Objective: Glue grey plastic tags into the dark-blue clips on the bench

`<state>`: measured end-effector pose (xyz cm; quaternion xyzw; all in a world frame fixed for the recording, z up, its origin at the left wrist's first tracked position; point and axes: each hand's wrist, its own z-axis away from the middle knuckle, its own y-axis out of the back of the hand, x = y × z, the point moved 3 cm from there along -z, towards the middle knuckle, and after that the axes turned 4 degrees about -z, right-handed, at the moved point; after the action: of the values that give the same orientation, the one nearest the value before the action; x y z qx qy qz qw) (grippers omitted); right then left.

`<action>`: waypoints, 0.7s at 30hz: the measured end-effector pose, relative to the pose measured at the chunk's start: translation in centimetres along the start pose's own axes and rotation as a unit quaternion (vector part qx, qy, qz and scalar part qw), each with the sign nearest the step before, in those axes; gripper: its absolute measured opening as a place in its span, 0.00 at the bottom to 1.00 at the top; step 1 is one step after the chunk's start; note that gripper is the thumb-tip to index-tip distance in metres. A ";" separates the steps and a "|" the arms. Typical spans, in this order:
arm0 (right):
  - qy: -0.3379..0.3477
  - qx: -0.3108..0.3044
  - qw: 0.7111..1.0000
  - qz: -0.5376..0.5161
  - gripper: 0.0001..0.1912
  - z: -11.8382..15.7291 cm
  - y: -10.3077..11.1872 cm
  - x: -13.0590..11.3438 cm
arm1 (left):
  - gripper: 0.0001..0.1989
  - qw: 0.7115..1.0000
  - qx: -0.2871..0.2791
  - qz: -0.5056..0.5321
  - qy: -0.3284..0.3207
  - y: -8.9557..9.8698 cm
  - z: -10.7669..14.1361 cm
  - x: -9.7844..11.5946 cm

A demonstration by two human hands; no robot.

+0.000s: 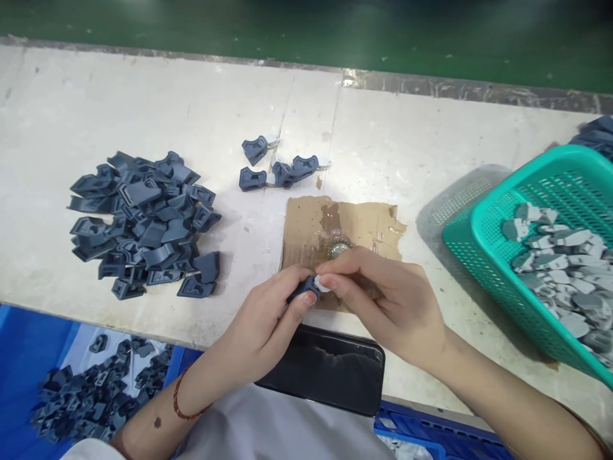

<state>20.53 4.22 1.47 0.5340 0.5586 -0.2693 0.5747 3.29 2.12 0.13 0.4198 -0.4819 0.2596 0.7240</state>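
Over the near part of a torn cardboard piece [306, 223], my left hand [272, 319] is closed around a dark blue-grey plastic part [297, 291]. My right hand [393, 300] pinches a small light grey piece [322, 285] between thumb and fingertips, against the right end of the dark part. How far the two fit together is hidden by my fingers. A round metal cap [340, 248] with something shiny in it lies on the stained cardboard just beyond my right fingers.
A heap of dark plastic parts [148, 223] lies at left. Several dark parts with light pieces attached [282, 174] lie beyond the cardboard. A green basket [472, 223] of light grey pieces stands at right. A black phone [330, 370] lies near the front edge, above blue bins [19, 358].
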 end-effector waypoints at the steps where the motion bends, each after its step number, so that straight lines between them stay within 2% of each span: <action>1: 0.010 -0.001 1.000 0.004 0.07 0.0 -0.1 0.0 | 0.10 1.000 0.001 -0.001 -0.001 0.0 0.0 0.0; 9: 0.013 -0.013 1.000 -0.005 0.05 -0.2 -0.4 0.2 | 0.11 1.000 0.010 0.024 0.010 -0.1 0.1 -0.4; 11: 0.040 -0.020 0.999 0.001 0.04 -0.2 -0.2 -0.1 | 0.11 0.999 0.012 0.049 0.018 -0.1 0.3 -0.6; 15: 0.130 -0.036 0.984 0.120 0.27 0.0 -0.6 -0.6 | 0.15 0.996 0.037 0.078 0.028 0.0 0.8 -0.8; 17: 0.145 -0.034 0.973 0.176 0.32 0.2 -1.1 -0.6 | 0.17 0.996 0.035 0.083 0.027 0.0 0.9 -0.7; 21: 0.149 -0.013 0.965 0.214 0.24 0.7 -1.8 -0.5 | 0.19 0.995 0.018 0.098 0.010 -0.1 0.9 -0.4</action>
<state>19.01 2.92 1.21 0.6682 0.5138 -0.0498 0.5357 2.77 1.33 -0.10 0.3807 -0.5090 0.3420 0.6921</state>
